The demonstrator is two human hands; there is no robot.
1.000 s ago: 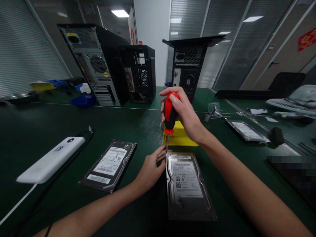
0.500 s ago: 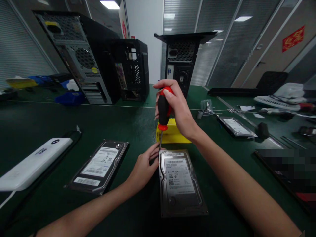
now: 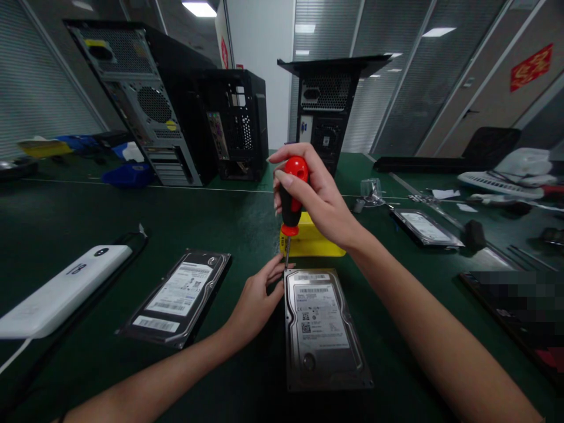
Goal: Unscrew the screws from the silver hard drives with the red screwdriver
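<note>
A silver hard drive (image 3: 324, 329) lies label up on the table in front of me. With my right hand (image 3: 324, 200) I grip a red and black screwdriver (image 3: 291, 202), held almost upright. Its tip meets the drive's far left corner; the screw itself is too small to see. My left hand (image 3: 255, 299) steadies that same corner, thumb against the left side and fingers curled at the far edge, partly hidden. Behind the drive stands a yellow box-like object (image 3: 311, 238), partly covered by my right hand and the screwdriver.
To the left lie a second hard drive (image 3: 178, 296) and a white power bank (image 3: 66, 291) with a cable. Another hard drive (image 3: 425, 228) is at the right, near a small clear plastic piece (image 3: 371, 191). Computer cases (image 3: 174, 106) stand along the back beside a blue tray (image 3: 127, 175).
My right hand has turned around the screwdriver handle, and its thumb has shifted left across the grip. The left hand and the drive stay in place.
</note>
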